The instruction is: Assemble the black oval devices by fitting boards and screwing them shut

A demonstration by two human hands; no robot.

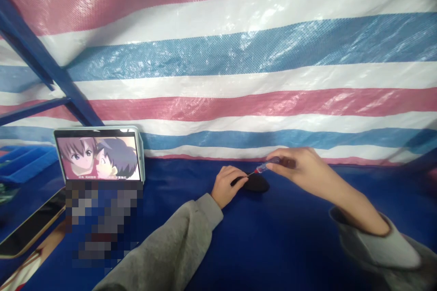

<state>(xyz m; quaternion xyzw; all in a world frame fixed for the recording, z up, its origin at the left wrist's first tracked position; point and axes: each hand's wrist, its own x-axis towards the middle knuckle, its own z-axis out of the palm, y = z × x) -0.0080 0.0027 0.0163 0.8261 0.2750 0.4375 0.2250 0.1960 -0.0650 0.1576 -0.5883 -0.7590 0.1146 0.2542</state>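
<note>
A small black rounded object [256,183] lies on the blue table cover [280,236] near the back. My left hand [226,186] is curled against its left side, fingers closed on it. My right hand [300,168] pinches a small screwdriver [264,168] with a clear blue and red handle, its thin tip pointing left and down onto the black object. Both arms wear grey sleeves.
A tablet [99,154] showing a cartoon stands at the left. In front of it is a blurred patch. A phone [30,227] lies at the far left, near blue bins [23,161]. A red, white and blue striped tarp [239,54] hangs behind the table, with blue metal bars [37,59] at upper left.
</note>
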